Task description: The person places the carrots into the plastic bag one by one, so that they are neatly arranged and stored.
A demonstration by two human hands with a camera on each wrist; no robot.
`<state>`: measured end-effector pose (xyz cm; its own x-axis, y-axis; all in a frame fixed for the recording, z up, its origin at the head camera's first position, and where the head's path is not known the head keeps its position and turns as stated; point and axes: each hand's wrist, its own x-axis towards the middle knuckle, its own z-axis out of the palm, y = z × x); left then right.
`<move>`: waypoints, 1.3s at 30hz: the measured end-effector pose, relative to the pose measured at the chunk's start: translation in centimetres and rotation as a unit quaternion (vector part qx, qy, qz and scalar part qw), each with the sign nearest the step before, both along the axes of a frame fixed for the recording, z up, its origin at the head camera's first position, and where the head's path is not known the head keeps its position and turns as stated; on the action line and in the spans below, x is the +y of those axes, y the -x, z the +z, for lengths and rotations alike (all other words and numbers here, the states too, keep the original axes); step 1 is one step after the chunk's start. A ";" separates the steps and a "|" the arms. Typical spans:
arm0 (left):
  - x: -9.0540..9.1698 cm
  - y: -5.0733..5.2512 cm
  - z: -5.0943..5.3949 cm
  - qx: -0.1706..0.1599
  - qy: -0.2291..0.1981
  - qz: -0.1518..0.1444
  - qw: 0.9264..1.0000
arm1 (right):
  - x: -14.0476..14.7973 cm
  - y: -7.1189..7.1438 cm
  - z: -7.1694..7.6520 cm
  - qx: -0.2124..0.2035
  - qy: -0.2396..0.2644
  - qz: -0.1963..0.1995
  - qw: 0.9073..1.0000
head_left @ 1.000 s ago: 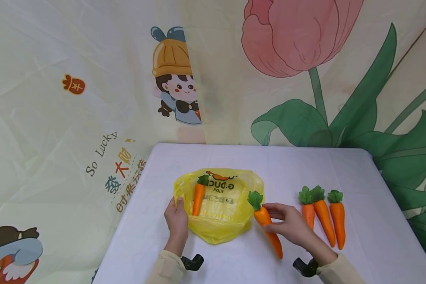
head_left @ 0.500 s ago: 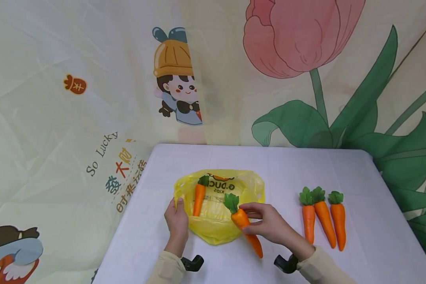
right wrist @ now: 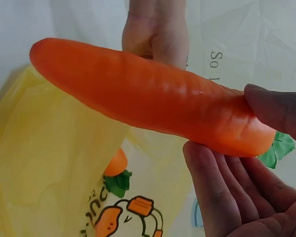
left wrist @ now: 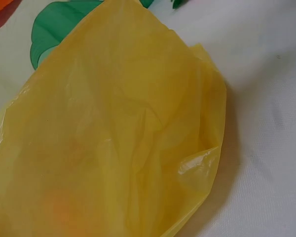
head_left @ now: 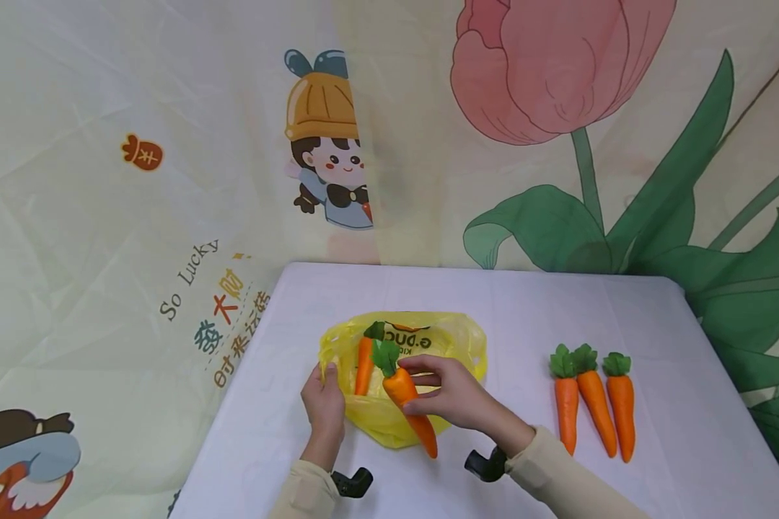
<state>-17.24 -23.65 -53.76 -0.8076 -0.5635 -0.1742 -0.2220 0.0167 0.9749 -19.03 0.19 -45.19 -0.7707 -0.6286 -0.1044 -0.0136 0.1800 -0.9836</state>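
Note:
My right hand (head_left: 446,393) pinches a carrot (head_left: 402,389) between thumb and fingers, green leaves up and tip toward me. It hangs over the open mouth of a yellow plastic bag (head_left: 363,422). The left hand (head_left: 324,407) grips the bag's left rim. Inside the bag lies another carrot (head_left: 363,366), partly covered by the bag's near side. In the right wrist view the held carrot (right wrist: 138,94) fills the middle, thumb on one side and fingers on the other. Only the yellow bag (left wrist: 128,138) shows large in the left wrist view; the left fingers are out of sight there.
Several more things lie at the right on the white table (head_left: 493,295): a left carrot (head_left: 566,407), a middle carrot (head_left: 596,411) and a right carrot (head_left: 620,411), leaves pointing away. A printed cloth (head_left: 402,180) hangs behind the table.
The right hand has moved left with its carrot, from beside the bag's right edge to over its opening. The left hand keeps its grip on the rim.

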 end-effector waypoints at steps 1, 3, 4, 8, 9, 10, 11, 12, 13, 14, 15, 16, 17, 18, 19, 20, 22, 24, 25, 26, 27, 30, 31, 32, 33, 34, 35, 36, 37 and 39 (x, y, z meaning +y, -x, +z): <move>0.0 0.0 0.0 0.002 -0.002 0.001 1.000 | -0.4 0.1 0.1 0.002 0.002 0.000 1.000; -0.1 0.0 -0.1 0.002 -0.002 0.001 1.000 | -1.1 0.4 0.4 0.004 0.002 -0.002 1.000; -0.1 0.1 -0.1 0.002 -0.002 0.001 1.000 | -1.5 0.5 0.5 0.005 0.001 -0.003 1.000; -0.2 0.1 -0.1 0.000 -0.006 0.002 1.000 | -2.8 1.0 0.9 0.006 0.006 -0.005 1.000; -0.2 0.1 -0.1 -0.002 -0.008 0.002 1.000 | -3.1 1.2 0.9 0.006 0.008 -0.006 1.000; -0.2 0.1 -0.1 -0.003 -0.009 0.001 1.000 | -3.4 1.3 1.0 0.006 0.012 -0.006 1.000; -0.3 0.0 -0.1 -0.005 -0.010 -0.001 1.000 | -3.7 1.5 1.0 0.004 0.017 -0.007 1.000; -0.3 0.0 -0.1 -0.008 -0.010 -0.003 1.000 | -4.0 1.7 1.1 0.003 0.019 -0.009 1.000; -0.3 -0.1 -0.1 -0.010 -0.011 -0.006 1.000 | -4.3 1.9 1.1 0.002 0.023 -0.011 1.000; -0.4 -0.1 -0.1 -0.012 -0.011 -0.009 1.000 | -4.6 2.1 1.1 0.001 0.026 -0.014 1.000; -0.4 -0.1 -0.1 -0.013 -0.011 -0.012 1.000 | -4.9 2.3 1.1 -0.001 0.029 -0.018 0.999; -0.4 -0.2 -0.1 -0.014 -0.010 -0.016 1.000 | -5.1 2.5 1.0 -0.003 0.032 -0.022 0.999; -0.5 -0.2 0.0 -0.015 -0.010 -0.019 1.000 | -5.4 2.8 1.0 -0.005 0.034 -0.027 0.999; -0.5 -0.3 0.0 -0.016 -0.009 -0.021 1.000 | -5.6 3.0 1.0 -0.008 0.036 -0.033 0.999; -0.5 -0.3 0.0 -0.016 -0.009 -0.022 1.000 | -5.9 3.3 0.9 -0.011 0.042 -0.039 0.998; -0.5 -0.3 0.0 -0.015 -0.008 -0.024 1.000 | -6.2 3.5 0.9 -0.016 0.046 -0.046 0.998; -0.5 -0.4 0.0 -0.010 -0.006 -0.025 1.000 | -6.6 4.1 0.8 -0.025 0.056 -0.060 0.996; -0.4 -0.4 -0.1 -0.004 -0.004 -0.026 1.000 | -7.0 4.6 0.7 -0.034 0.063 -0.075 0.995; -0.4 -0.4 -0.1 -0.001 -0.002 -0.025 1.000 | -7.2 4.8 0.6 -0.040 0.067 -0.081 0.994; -0.4 -0.4 -0.1 0.002 0.000 -0.025 1.000 | -7.3 5.0 0.6 -0.047 0.071 -0.088 0.992; -0.4 -0.4 -0.1 0.003 0.002 -0.025 1.000 | -7.5 5.2 0.6 -0.053 0.073 -0.096 0.991; -0.4 -0.4 -0.1 0.004 0.010 -0.025 1.000 | -7.8 5.6 0.3 -0.070 0.082 -0.119 0.987; -0.4 -0.4 -0.1 0.004 0.012 -0.025 1.000 | -7.9 5.8 0.2 -0.075 0.085 -0.127 0.985; -0.4 -0.4 -0.2 0.004 0.014 -0.025 1.000 | -7.9 5.9 0.0 -0.079 0.086 -0.136 0.984; -0.4 -0.4 -0.2 0.004 0.016 -0.026 1.000 | -8.0 6.0 -0.2 -0.082 0.086 -0.145 0.982; -0.4 -0.4 -0.2 0.003 0.017 -0.025 1.000 | -8.1 6.1 -0.4 -0.085 0.087 -0.153 0.981; -0.4 -0.4 -0.2 0.004 0.017 -0.025 1.000 | -8.2 6.2 -0.6 -0.089 0.087 -0.162 0.979; -0.4 -0.4 -0.2 0.004 0.015 -0.025 1.000 | -8.3 6.3 -0.9 -0.090 0.086 -0.170 0.978; -0.4 -0.4 -0.2 0.004 0.014 -0.024 1.000 | -8.4 6.3 -1.1 -0.091 0.087 -0.177 0.976; -0.4 -0.4 -0.2 0.003 0.012 -0.022 1.000 | -8.5 6.4 -1.7 -0.092 0.087 -0.190 0.974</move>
